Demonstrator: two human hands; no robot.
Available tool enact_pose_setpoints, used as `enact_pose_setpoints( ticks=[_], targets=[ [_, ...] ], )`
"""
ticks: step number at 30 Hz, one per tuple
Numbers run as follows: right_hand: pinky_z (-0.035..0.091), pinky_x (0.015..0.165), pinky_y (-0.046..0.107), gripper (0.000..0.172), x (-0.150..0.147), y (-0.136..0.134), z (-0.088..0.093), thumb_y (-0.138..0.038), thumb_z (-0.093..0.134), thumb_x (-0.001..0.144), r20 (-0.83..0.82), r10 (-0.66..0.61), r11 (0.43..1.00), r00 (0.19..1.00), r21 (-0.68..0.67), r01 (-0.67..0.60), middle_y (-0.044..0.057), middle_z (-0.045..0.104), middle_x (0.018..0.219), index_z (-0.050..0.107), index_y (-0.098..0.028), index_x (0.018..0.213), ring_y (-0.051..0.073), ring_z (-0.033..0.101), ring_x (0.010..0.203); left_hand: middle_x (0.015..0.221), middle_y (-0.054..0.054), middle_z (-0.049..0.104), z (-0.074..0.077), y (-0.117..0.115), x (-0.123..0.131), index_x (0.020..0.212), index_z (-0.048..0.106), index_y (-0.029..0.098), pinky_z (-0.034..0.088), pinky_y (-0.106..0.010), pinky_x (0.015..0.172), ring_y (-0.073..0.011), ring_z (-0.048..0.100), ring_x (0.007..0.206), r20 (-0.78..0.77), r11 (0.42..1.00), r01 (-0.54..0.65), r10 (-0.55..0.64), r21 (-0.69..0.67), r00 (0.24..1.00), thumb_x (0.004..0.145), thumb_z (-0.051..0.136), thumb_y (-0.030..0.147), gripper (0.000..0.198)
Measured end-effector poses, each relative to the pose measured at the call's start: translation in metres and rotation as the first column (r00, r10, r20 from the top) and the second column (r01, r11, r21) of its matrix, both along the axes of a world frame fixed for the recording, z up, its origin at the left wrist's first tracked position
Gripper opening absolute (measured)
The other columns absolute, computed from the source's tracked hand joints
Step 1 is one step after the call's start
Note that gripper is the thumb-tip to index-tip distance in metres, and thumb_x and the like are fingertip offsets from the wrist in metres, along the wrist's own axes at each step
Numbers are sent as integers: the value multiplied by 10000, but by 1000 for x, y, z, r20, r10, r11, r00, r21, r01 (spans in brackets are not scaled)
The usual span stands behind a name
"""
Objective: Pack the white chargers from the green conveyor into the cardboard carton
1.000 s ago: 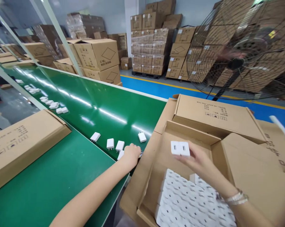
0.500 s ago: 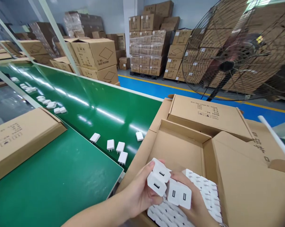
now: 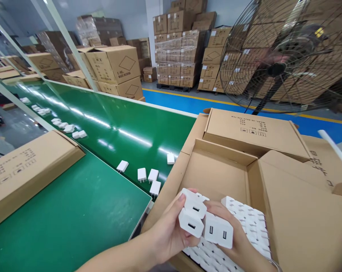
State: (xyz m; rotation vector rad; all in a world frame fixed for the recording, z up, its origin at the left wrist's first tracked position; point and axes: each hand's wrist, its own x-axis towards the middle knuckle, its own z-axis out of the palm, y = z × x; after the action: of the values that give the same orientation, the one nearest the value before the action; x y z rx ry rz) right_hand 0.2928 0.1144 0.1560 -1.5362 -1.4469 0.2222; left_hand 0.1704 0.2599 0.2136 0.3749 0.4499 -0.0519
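- Left hand (image 3: 167,234): its grip is closed around two white, faceted plastic USB chargers (image 3: 191,225), ports toward the camera. One second ago this hand was down at the glossy green conveyor belt (image 3: 125,113); it is now above the open brown cardboard carton (image 3: 216,173).
- Right hand (image 3: 240,243): its grip encloses a second pair of white chargers (image 3: 217,231), held just beside the first. With both hands loaded, gathering for this handful appears complete; none of the four is yet set down.
- Carton, below the hands: packed rows of white chargers (image 3: 250,219) occupy the near end, while bare cardboard shows at the far end. The hands mask part of the rows, so their full extent cannot be told.
- Green bench (image 3: 74,196), left: bears a closed, flat brown cardboard box (image 3: 40,162).
- Belt, beyond: five loose white chargers (image 3: 141,174) lie near the carton.
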Motion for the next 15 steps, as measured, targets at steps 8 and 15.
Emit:
enact_pose_setpoints(
  ticks=[8, 15],
  targets=[
    [523, 938, 407, 530, -3, 1, -9, -242, 584, 863, -137, 12, 999, 991, 34, -7, 69, 610, 1228, 404, -371, 1344, 279, 556, 1176, 805, 15, 589, 1, -1, -3, 1216, 486, 296, 243, -155, 456, -61, 496, 564, 19, 1000, 20, -20, 16, 1000, 722, 722, 561, 608],
    [516, 939, 389, 486, -1, 1, -7, -248, 555, 896, -119, 23, 999, 993, 50, -18, 82, 615, 1224, 402, -332, 1349, 263, 539, 1199, 792, 16, 581, -1, 0, -1, 1181, 501, 283, 249, -159, 454, -60, 472, 546, 48, 1000, 5, -6, 18, 999, 762, 690, 549, 531]
  ],
)
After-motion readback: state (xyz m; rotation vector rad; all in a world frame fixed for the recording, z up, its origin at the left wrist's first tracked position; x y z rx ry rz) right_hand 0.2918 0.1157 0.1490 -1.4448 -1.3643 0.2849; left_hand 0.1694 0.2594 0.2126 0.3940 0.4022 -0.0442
